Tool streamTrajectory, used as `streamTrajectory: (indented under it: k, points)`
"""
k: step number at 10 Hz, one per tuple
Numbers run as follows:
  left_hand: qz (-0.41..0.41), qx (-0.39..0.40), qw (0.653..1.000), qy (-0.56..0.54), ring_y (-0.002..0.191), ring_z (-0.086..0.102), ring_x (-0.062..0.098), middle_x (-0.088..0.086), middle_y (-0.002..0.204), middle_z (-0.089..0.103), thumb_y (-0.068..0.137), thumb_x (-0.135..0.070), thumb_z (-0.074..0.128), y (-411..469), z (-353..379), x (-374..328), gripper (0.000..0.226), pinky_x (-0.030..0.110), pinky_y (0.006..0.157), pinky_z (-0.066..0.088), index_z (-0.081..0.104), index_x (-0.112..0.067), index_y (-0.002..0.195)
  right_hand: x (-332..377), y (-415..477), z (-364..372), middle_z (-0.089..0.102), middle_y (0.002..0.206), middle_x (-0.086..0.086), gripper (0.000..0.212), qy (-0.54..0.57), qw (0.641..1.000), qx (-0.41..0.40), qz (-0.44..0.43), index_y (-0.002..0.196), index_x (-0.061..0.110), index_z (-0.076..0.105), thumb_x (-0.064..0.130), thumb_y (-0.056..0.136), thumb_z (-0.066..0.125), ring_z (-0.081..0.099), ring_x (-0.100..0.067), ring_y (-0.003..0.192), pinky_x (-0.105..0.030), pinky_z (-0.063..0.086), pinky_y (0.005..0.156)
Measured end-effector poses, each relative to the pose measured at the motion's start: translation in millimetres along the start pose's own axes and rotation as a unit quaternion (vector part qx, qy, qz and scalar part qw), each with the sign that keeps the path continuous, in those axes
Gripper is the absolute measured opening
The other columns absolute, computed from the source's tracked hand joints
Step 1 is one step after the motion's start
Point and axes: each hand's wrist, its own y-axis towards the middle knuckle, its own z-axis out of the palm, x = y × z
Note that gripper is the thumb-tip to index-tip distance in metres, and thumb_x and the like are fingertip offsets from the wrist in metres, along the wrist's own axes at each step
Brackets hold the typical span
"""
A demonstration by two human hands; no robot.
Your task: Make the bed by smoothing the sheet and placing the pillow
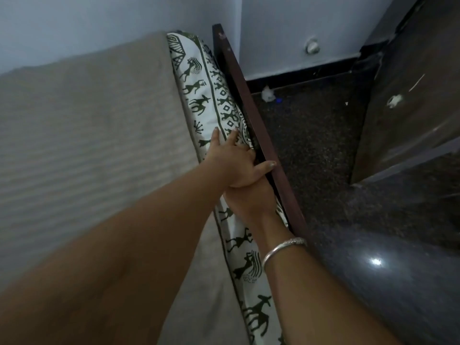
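Two bare forearms are seen nearest the camera, one entering from the near left and one from the near right. A single silver bangle [283, 249] is worn on the right wrist. The left hand [235, 159] is laid over the right hand [250, 199], the two touching. The grip of the left hand is spread: two fingers are stretched flat on the one patterned sheet [199, 95], and the thumb is rested on the one dark wooden bed rail [239, 90]. The grip of the right hand cannot be told, its fingers being hidden beneath the left hand at the gap between sheet and rail. The sheet, white with dark green figures of people and deer, is draped along the right edge of the beige ribbed bed covering [87, 120], against the rail. On the dark speckled floor [311, 145], at the far right, one white scrap [267, 92] is seen by the wall.
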Motion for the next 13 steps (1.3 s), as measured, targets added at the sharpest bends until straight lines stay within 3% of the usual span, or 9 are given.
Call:
streamTrajectory:
  k: [1, 2, 3, 5, 6, 8, 9, 10, 13]
  points:
    - [-0.017, -0.003, 1.000, 0.001, 0.146, -0.009, 0.026, 0.001, 0.157, 0.021, 0.084, -0.076, 0.006, 4.5, 4.8, -5.9, 0.088, 0.062, 0.110, -0.010, 0.034, -0.021, 0.146, -2.7, -2.8, 17.0, 0.033, 0.147, -0.027, 0.097, 0.051, 0.997, -0.015, 0.056, 0.146, -0.001, 0.029, 0.037, 0.078, -0.029, 0.029, -0.042, 0.136, -0.054, 0.022, 0.111]
    - [-0.007, -0.007, 0.999, 0.033, 0.146, -0.008, 0.026, -0.002, 0.156, 0.022, 0.080, -0.079, 0.003, 0.5, 7.2, -0.9, 0.091, 0.064, 0.110, -0.007, 0.035, -0.024, 0.145, 10.3, -28.5, 5.4, 0.049, 0.136, -0.021, 0.067, 0.149, 0.973, -0.073, 0.158, 0.143, 0.002, 0.037, 0.047, 0.093, 0.029, 0.051, -0.034, 0.121, -0.041, 0.041, 0.099]
    - [-0.024, 0.008, 0.997, 0.066, 0.146, -0.007, 0.027, -0.002, 0.156, 0.022, 0.082, -0.077, 0.004, 0.2, 0.1, -2.9, 0.087, 0.067, 0.108, -0.005, 0.038, -0.026, 0.144, 22.7, -62.3, 2.4, 0.039, 0.140, -0.024, 0.080, 0.138, 0.971, -0.063, 0.184, 0.147, 0.000, 0.021, 0.053, 0.091, 0.043, 0.044, -0.036, 0.124, -0.042, 0.038, 0.101]
    - [0.105, 0.012, 0.986, 0.126, 0.140, 0.026, 0.025, -0.004, 0.143, 0.044, 0.100, -0.047, 0.015, -33.8, 8.8, -31.4, 0.051, 0.071, 0.107, 0.003, 0.046, -0.030, 0.137, 7.0, -43.5, 6.0, 0.047, 0.139, -0.009, 0.066, 0.203, 0.964, 0.028, 0.171, 0.141, 0.015, 0.041, 0.052, 0.086, 0.046, 0.047, -0.026, 0.123, -0.033, 0.038, 0.099]
    - [0.073, 0.035, 0.995, 0.063, 0.145, 0.010, 0.024, 0.000, 0.150, 0.034, 0.096, -0.053, 0.014, -38.1, 21.0, -34.3, 0.059, 0.073, 0.105, -0.001, 0.037, -0.025, 0.142, 9.2, -68.8, 6.2, 0.051, 0.136, -0.007, 0.072, 0.201, 0.961, 0.000, 0.190, 0.140, 0.019, 0.043, 0.059, 0.080, 0.043, 0.051, -0.025, 0.119, -0.035, 0.042, 0.096]
    - [0.045, 0.015, 0.982, 0.182, 0.146, 0.007, 0.028, 0.000, 0.154, 0.024, 0.096, -0.050, 0.016, -46.1, 29.5, -57.2, 0.057, 0.073, 0.104, -0.009, 0.033, -0.028, 0.145, 19.2, -156.5, 11.9, 0.035, 0.144, -0.009, 0.088, 0.196, 0.949, -0.050, 0.240, 0.148, 0.009, 0.018, 0.060, 0.085, 0.053, 0.038, -0.025, 0.130, -0.038, 0.033, 0.104]
    - [0.123, -0.064, 0.975, 0.173, 0.139, 0.027, 0.024, -0.004, 0.142, 0.042, 0.097, -0.041, 0.024, -78.9, 43.4, -73.1, 0.046, 0.068, 0.107, -0.005, 0.047, -0.033, 0.136, 9.6, -147.0, 10.4, 0.043, 0.137, -0.011, 0.077, 0.262, 0.925, -0.023, 0.275, 0.141, 0.009, 0.030, 0.053, 0.084, 0.058, 0.047, -0.028, 0.121, -0.040, 0.041, 0.097]
    - [0.140, -0.019, 0.984, 0.105, 0.146, 0.008, 0.021, -0.002, 0.155, 0.022, 0.098, -0.030, 0.033, -101.2, 55.5, -75.8, 0.051, 0.064, 0.111, 0.004, 0.025, -0.028, 0.148, 10.9, -160.2, 16.9, 0.041, 0.142, -0.011, 0.073, 0.235, 0.934, -0.054, 0.263, 0.144, 0.009, 0.028, 0.044, 0.088, 0.058, 0.047, -0.026, 0.124, -0.038, 0.043, 0.099]
    - [0.138, -0.139, 0.981, 0.015, 0.144, 0.017, 0.023, 0.003, 0.157, 0.020, 0.092, -0.033, 0.051, -181.2, 49.2, -65.3, 0.068, 0.044, 0.116, 0.011, 0.018, -0.021, 0.150, 30.6, -203.9, -32.9, 0.000, 0.158, -0.020, 0.090, 0.160, 0.974, 0.012, 0.161, 0.152, 0.009, -0.004, 0.039, 0.092, 0.056, 0.016, -0.032, 0.145, -0.039, 0.019, 0.118]
